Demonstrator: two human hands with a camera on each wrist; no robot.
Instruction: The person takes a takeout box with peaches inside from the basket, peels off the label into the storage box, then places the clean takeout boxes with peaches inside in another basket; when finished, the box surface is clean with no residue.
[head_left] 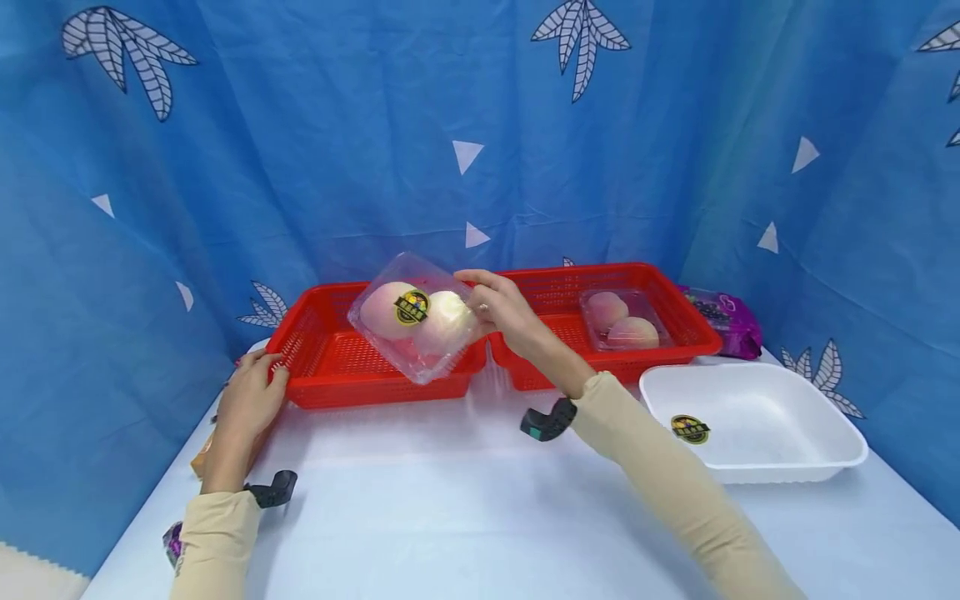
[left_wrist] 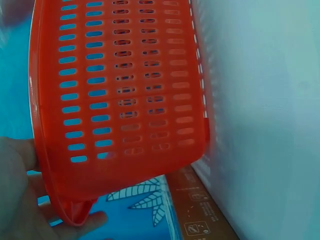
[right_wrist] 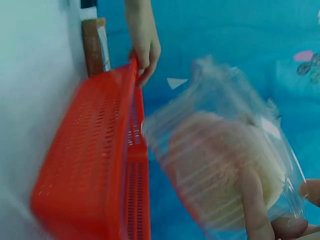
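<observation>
My right hand [head_left: 497, 305] grips a clear clamshell box [head_left: 412, 318] with two pale peaches and a round sticker, and holds it tilted above the left red basket [head_left: 330, 367]. The right wrist view shows the clamshell [right_wrist: 225, 170] blurred, my fingers [right_wrist: 265, 215] round its edge. At the basket's near left corner, my left hand [head_left: 253, 385] holds the rim. Its fingers curl over the basket rim [right_wrist: 134, 80] in the right wrist view. From the left wrist, the basket wall [left_wrist: 120, 95] fills the frame above my palm [left_wrist: 22, 200].
A second red basket [head_left: 675, 321] on the right holds another clamshell of peaches [head_left: 621, 322]. A white foam tray [head_left: 750, 417] with a sticker sits at front right, a purple packet [head_left: 726, 317] behind it. A brown box [head_left: 202, 454] lies by my left wrist. Blue curtains enclose the table.
</observation>
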